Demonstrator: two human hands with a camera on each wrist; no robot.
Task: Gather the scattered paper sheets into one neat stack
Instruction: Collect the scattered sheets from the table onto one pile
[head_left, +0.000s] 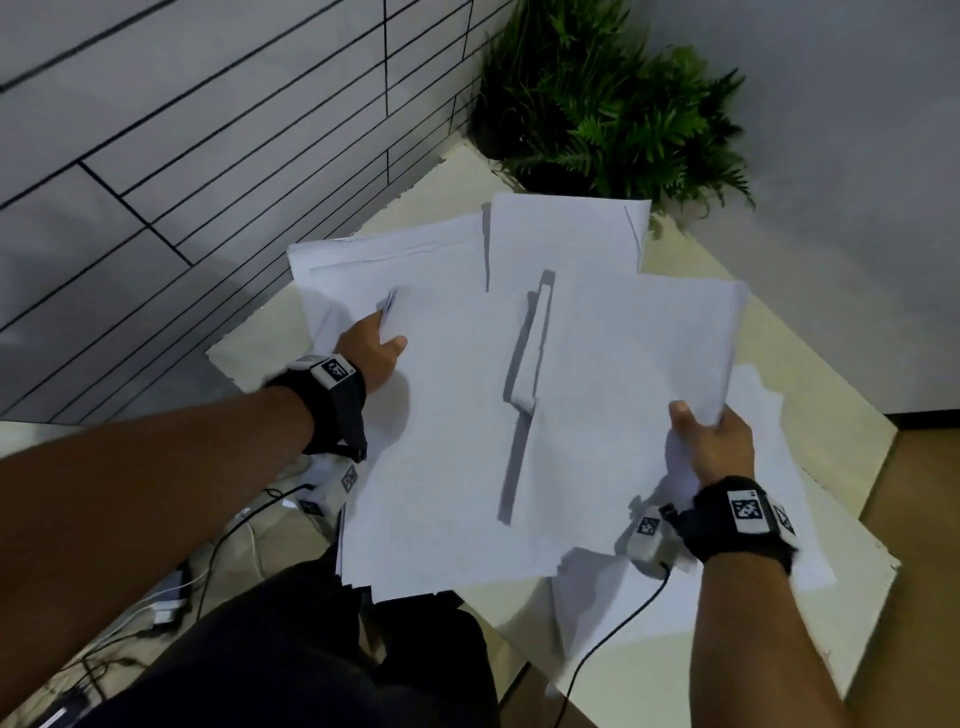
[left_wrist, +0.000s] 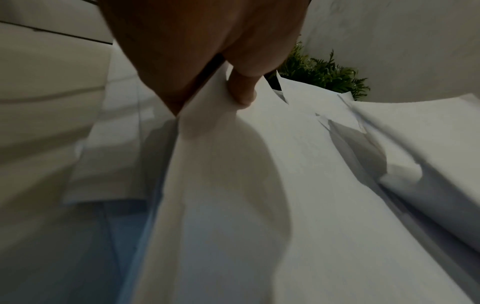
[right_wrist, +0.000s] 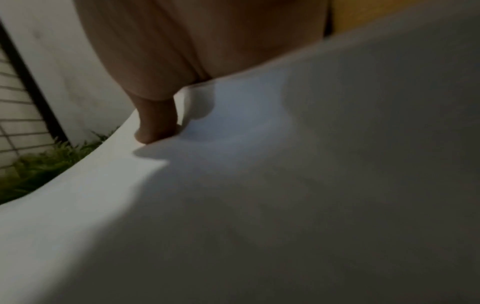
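Observation:
Several white paper sheets (head_left: 452, 426) lie fanned and overlapping above a pale table (head_left: 691, 260). My left hand (head_left: 371, 348) pinches the left edge of a bundle of sheets (left_wrist: 233, 164), thumb on top and fingers hidden beneath. My right hand (head_left: 711, 441) grips the lower right corner of another sheet (head_left: 639, 353), thumb pressed on top; in the right wrist view the thumb (right_wrist: 155, 125) presses into the curved paper (right_wrist: 259, 205). More sheets (head_left: 566, 234) lie at the far side and under my right wrist (head_left: 779, 493).
A green fern-like plant (head_left: 613, 109) stands at the table's far corner against a grey wall. A tiled wall (head_left: 182, 156) runs along the left. Cables (head_left: 244, 525) and small devices lie on the floor at lower left. The table's right edge (head_left: 883, 566) borders a wooden floor.

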